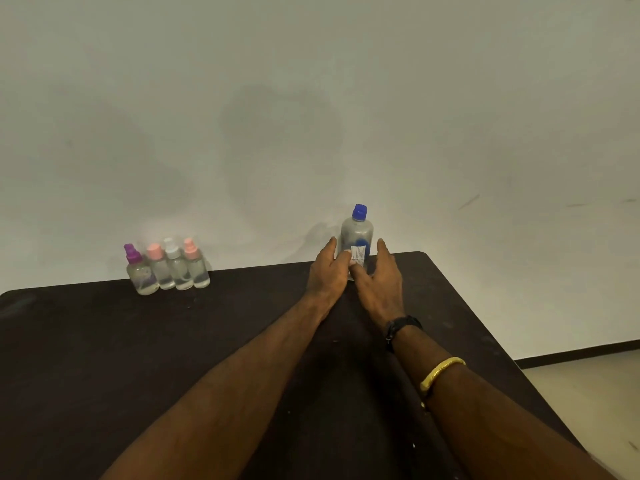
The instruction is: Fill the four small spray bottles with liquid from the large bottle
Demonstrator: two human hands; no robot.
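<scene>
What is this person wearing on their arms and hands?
No sleeves show, and neither the left hand nor the right hand is gloved. The right wrist carries a black strap, perhaps a watch, and higher up a shiny yellow bangle.

Clear glossy plastic large bottle (356, 237) — paper label (358, 257) — on matt dark table (173, 358)
</scene>
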